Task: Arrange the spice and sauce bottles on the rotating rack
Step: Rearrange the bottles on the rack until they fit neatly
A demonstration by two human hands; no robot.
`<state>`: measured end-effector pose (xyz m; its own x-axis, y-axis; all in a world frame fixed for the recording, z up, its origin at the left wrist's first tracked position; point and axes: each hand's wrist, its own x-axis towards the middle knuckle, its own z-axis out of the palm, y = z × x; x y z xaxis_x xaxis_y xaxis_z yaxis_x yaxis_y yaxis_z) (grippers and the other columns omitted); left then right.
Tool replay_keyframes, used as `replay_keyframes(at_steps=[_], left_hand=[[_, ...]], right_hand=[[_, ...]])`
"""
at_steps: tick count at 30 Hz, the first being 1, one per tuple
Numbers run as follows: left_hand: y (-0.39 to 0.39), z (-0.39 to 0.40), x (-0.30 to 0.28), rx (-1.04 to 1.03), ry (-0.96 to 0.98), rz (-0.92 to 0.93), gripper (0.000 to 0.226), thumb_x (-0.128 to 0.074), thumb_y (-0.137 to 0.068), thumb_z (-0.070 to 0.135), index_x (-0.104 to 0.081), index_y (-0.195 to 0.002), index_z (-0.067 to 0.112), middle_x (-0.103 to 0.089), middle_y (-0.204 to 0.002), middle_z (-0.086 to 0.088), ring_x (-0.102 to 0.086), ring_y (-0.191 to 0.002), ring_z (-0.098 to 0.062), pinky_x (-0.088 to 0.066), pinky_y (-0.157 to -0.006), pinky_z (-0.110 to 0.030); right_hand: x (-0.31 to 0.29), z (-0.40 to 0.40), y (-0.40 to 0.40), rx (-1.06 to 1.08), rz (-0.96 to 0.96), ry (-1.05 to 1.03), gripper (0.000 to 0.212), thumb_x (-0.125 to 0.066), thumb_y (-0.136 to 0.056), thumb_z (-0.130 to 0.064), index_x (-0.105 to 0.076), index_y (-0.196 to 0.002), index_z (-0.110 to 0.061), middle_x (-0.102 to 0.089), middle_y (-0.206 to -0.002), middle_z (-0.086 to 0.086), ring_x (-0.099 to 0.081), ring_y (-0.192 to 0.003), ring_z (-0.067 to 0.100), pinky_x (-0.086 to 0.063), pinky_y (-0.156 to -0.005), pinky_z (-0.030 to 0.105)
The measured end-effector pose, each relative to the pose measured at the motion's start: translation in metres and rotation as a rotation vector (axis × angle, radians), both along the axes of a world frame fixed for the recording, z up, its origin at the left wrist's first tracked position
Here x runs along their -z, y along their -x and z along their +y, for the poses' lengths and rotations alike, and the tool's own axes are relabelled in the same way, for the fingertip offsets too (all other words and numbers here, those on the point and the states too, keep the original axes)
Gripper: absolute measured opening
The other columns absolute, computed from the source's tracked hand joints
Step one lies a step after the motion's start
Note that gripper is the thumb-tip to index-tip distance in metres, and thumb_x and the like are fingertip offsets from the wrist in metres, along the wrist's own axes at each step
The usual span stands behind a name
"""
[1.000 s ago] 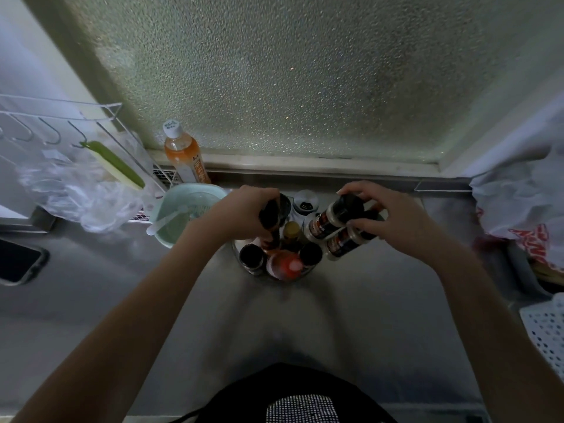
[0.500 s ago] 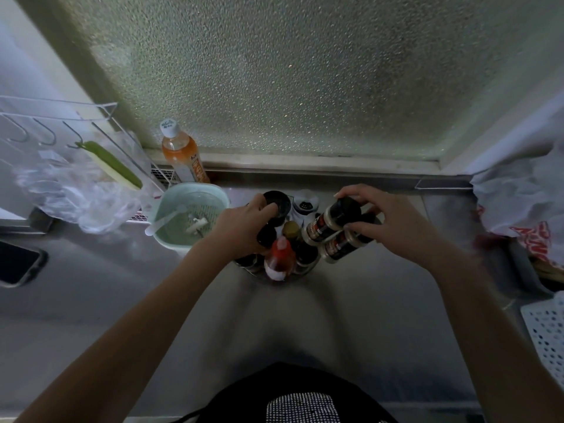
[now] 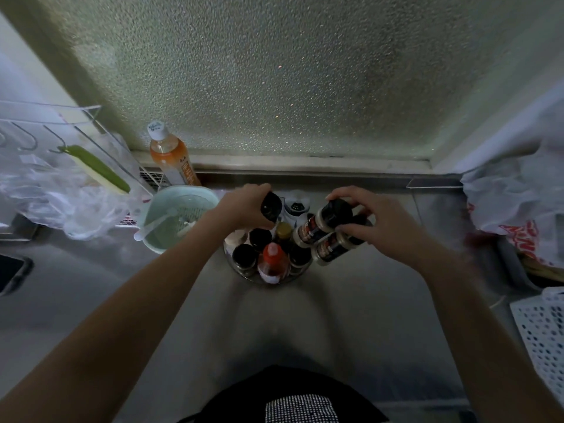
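A round metal rotating rack stands on the steel counter and carries several bottles: a red-capped sauce bottle at the front, dark-lidded jars and a yellow-capped bottle. My left hand grips a black-capped bottle at the rack's back left. My right hand holds two black-lidded spice bottles, tilted, just right of the rack. A small white shaker stands behind the rack.
A mint green bowl with a spoon sits left of the rack. An orange drink bottle stands by the frosted window. Wire rack and plastic bags are left, a phone far left, bags and a white basket right.
My left hand has shifted up to the rack's back left and closed on the black-capped bottle. The red-capped bottle has come round to the front. My right hand keeps its two spice bottles.
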<state>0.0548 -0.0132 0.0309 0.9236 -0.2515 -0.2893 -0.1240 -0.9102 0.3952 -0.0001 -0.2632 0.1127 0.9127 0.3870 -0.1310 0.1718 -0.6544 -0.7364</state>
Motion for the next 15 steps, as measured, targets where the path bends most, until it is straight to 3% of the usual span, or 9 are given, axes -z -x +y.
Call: replay_keyframes(at_steps=[5,13,15], left_hand=[[-0.015,0.004,-0.001,-0.082,0.116,-0.1,0.053,-0.075,-0.065,0.032,-0.051,-0.111,0.02,-0.064,-0.105,-0.006,-0.06,-0.094,-0.028,-0.053,-0.081,-0.042],[-0.039,-0.003,0.005,-0.017,0.201,-0.017,0.061,-0.08,-0.063,0.017,-0.052,-0.118,0.013,-0.062,-0.11,-0.014,-0.056,-0.103,-0.032,-0.045,-0.085,-0.035],[-0.038,0.0,0.006,-0.033,0.245,0.018,0.07,-0.082,-0.063,0.014,-0.047,-0.124,0.013,-0.061,-0.116,-0.014,-0.055,-0.109,-0.03,-0.044,-0.09,-0.035]], right_hand=[[0.001,-0.002,0.0,0.007,0.01,0.022,0.043,-0.07,-0.078,-0.012,-0.057,-0.112,-0.035,-0.06,-0.098,-0.015,-0.058,-0.069,0.012,-0.045,-0.067,0.017],[0.009,-0.012,0.005,0.048,0.037,0.036,0.045,-0.071,-0.077,-0.012,-0.058,-0.113,-0.037,-0.059,-0.097,-0.018,-0.054,-0.067,-0.003,-0.041,-0.064,0.002],[0.01,-0.013,0.005,0.049,0.038,0.047,0.045,-0.071,-0.078,-0.012,-0.058,-0.113,-0.037,-0.061,-0.099,-0.013,-0.055,-0.066,-0.001,-0.041,-0.064,0.004]])
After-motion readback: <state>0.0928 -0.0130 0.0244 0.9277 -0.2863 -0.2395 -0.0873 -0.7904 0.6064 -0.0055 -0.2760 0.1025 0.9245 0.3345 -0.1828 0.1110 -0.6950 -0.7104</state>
